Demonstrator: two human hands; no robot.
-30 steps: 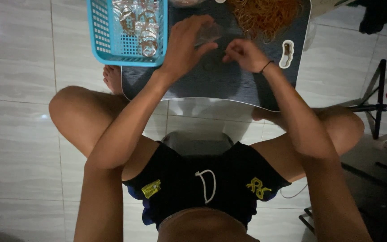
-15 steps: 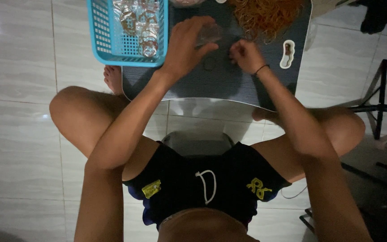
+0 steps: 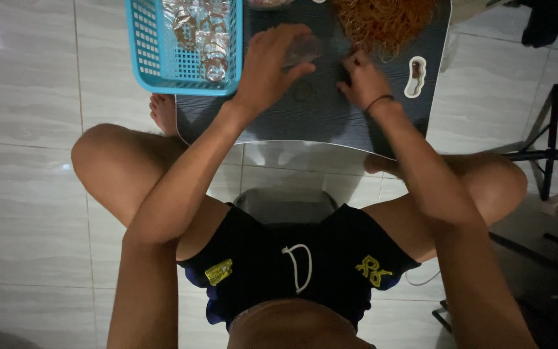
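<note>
Lying between both hands (image 3: 321,74), a clear packet (image 3: 303,49) touches the left fingers (image 3: 292,64).

Bare worktop (image 3: 305,119) lies open between the left hand (image 3: 269,64) and right hand (image 3: 363,81), toward six o'clock; at nine o'clock of the left hand the blue basket (image 3: 146,58) walls off that side; at twelve o'clock of the right hand the heap of orange rubber bands (image 3: 382,19) crowds the far edge; at three o'clock a small sticker (image 3: 414,76) lies flat.
</note>
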